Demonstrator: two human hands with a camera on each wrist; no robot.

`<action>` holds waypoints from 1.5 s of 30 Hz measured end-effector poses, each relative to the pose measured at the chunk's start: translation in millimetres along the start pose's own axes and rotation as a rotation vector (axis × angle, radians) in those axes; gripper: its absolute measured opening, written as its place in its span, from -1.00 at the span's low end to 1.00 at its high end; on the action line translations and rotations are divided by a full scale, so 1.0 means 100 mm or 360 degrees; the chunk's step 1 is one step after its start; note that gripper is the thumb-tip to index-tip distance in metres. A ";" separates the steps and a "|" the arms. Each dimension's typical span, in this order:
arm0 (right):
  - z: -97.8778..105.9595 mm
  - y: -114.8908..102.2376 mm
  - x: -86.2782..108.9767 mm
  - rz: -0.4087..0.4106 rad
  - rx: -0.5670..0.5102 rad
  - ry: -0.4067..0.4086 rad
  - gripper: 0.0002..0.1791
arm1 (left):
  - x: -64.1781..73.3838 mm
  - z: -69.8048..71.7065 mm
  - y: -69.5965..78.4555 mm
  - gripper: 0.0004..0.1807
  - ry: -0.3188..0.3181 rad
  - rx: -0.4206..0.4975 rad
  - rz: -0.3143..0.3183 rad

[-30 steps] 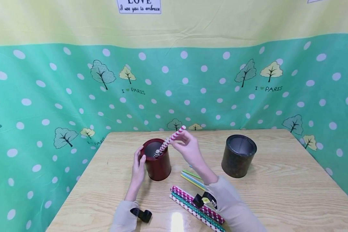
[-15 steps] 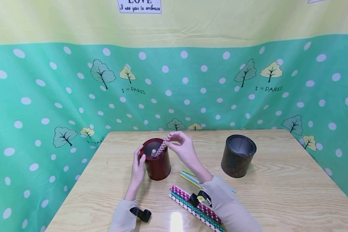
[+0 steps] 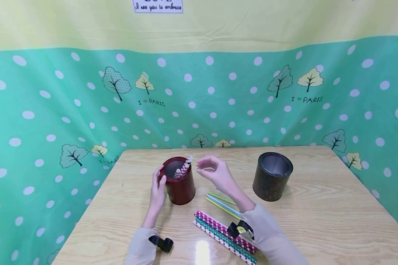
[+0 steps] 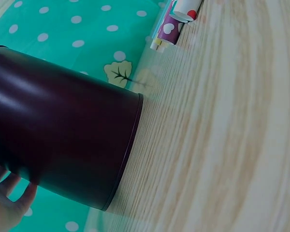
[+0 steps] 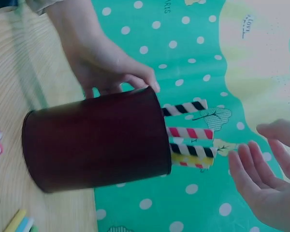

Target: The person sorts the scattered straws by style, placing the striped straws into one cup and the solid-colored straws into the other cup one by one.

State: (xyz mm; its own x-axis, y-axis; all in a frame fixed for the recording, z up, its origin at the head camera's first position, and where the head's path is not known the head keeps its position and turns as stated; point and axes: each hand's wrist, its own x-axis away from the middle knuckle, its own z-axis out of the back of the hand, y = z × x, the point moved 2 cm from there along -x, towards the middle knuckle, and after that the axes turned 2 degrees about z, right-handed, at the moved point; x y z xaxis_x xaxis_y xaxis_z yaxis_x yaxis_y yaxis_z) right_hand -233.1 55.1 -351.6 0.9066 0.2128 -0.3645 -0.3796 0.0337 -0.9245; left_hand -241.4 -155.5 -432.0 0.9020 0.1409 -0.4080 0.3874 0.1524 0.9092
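A: Hands first. Left hand (image 3: 158, 191) is wrapped round the side of the dark red cylindrical tin (image 3: 179, 182), left of centre in the head view, steadying it on the pale wooden table (image 3: 318, 221). Right hand (image 3: 215, 173) hangs just right of the tin's rim, fingers loosely spread, gripping nothing.

B: And the straws?

A: Several striped paper straws (image 3: 185, 167) stand inside the red tin, tips poking above the rim. The right wrist view shows them clearly: black-and-white, red-and-white (image 5: 191, 132), and a yellowish one below. (Exact count I cannot tell.)

B: What lies loose?

A: Thin plain straws, yellow-green and pale blue (image 3: 222, 203), flat on the table just below the right wrist. Closer to the lower edge, long dotted paper tubes, magenta, teal and white (image 3: 222, 235), partly under the right sleeve. A dark metal tin (image 3: 272, 176) stands well apart, right of centre; nothing shows inside it.

B: Judgement on technique?

A: My read: the bracing grip matters, since leaning straws could tip a light tin. Better to pinch each piece near its middle, bring it upright over the opening, and let go only once the lower end is past the rim, sliding alongside those already standing.
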 end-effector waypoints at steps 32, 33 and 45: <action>0.11 0.52 0.51 -0.0161 0.0571 -0.0733 -0.78 | -0.01 -0.01 0.05 -0.57 -0.0002 0.0041 -0.0020; 0.11 0.53 0.52 -0.0159 0.0587 -0.0751 -0.78 | -0.01 -0.01 0.06 -0.57 0.0000 0.0044 -0.0015; 0.13 0.70 0.70 -0.0258 0.0665 -0.0913 -0.78 | 0.01 0.00 0.05 -0.57 -0.0001 0.0027 0.0042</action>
State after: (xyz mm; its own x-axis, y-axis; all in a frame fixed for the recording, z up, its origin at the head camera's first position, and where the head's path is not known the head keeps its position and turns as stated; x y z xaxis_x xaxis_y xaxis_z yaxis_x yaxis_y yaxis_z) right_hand -198.6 85.3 -440.3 0.7616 0.6480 -0.0046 -0.3913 0.4541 -0.8004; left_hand -238.9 -154.7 -428.0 0.9121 0.1438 -0.3840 0.3669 0.1319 0.9209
